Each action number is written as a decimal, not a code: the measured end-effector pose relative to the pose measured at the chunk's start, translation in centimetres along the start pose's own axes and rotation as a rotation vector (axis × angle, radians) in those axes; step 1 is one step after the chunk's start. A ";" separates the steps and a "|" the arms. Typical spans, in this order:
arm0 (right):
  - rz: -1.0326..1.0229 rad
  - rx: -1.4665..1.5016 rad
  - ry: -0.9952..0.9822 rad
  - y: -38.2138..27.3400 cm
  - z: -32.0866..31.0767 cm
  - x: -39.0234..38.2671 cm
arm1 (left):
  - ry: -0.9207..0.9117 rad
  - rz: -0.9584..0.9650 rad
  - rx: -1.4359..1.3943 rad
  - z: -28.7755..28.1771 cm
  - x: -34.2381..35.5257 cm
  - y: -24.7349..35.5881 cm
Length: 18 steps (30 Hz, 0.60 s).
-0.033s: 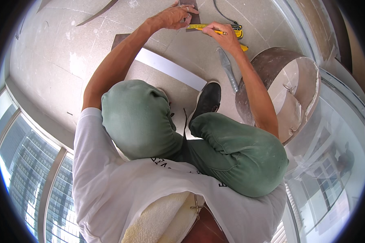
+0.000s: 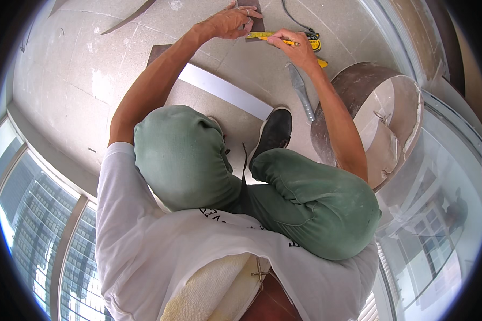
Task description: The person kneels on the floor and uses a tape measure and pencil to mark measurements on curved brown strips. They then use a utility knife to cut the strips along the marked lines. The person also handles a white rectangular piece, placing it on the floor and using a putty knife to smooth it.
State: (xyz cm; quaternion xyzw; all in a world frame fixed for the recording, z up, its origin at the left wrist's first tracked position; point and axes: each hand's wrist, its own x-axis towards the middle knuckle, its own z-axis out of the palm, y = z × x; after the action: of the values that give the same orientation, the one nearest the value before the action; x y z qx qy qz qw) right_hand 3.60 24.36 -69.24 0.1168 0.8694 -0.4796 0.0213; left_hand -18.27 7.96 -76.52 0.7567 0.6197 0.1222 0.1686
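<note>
My left hand (image 2: 230, 24) pinches near the end of a yellow tape blade (image 2: 257, 35) lying across a dark board (image 2: 254, 8), some fingers bent over the board. My right hand (image 2: 297, 49) holds a yellow pencil (image 2: 287, 42) over the blade. The yellow-and-black tape case (image 2: 314, 41) sits beside its knuckles, and a second yellow object (image 2: 322, 62), partly hidden, lies just behind. A grey, pointed metal tool (image 2: 300, 88) rests below my right hand. A long white strip (image 2: 225, 91) with a dark piece (image 2: 158, 53) at its far end lies below my left hand.
A large curved panel ring (image 2: 332, 91) stands by my right forearm. A thin curved strip (image 2: 128, 16) and a dark cord (image 2: 294, 18) lie on the tiled floor (image 2: 75, 91). Glazed walls (image 2: 37, 214) line both sides. My green-trousered knees (image 2: 177, 155) are drawn up.
</note>
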 end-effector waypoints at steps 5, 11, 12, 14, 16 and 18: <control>-0.002 0.004 0.009 0.6 -0.2 0.4 | 0.028 -0.013 -0.013 -0.5 0.7 -0.1; -0.011 -0.026 0.004 0.5 -0.2 0.2 | 0.035 -0.191 0.043 -1.1 -0.1 2.1; 0.018 -0.020 -0.016 0.5 -0.3 0.4 | 0.004 -0.301 0.057 -1.6 -0.3 2.8; -0.025 0.021 0.019 0.6 0.1 0.4 | -0.059 -0.338 0.041 -2.1 -0.1 3.0; -0.078 0.006 0.042 0.3 0.2 0.4 | -0.082 -0.362 0.026 -2.2 -0.1 3.1; -0.136 -0.067 0.061 0.2 0.1 0.3 | -0.065 -0.363 0.013 -2.4 -0.2 3.1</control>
State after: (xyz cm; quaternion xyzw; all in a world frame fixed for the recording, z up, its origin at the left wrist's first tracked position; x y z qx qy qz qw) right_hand 3.35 24.45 -69.46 0.0713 0.8911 -0.4468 -0.0336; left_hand -16.46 7.47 -73.07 0.6370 0.7411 0.0611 0.2032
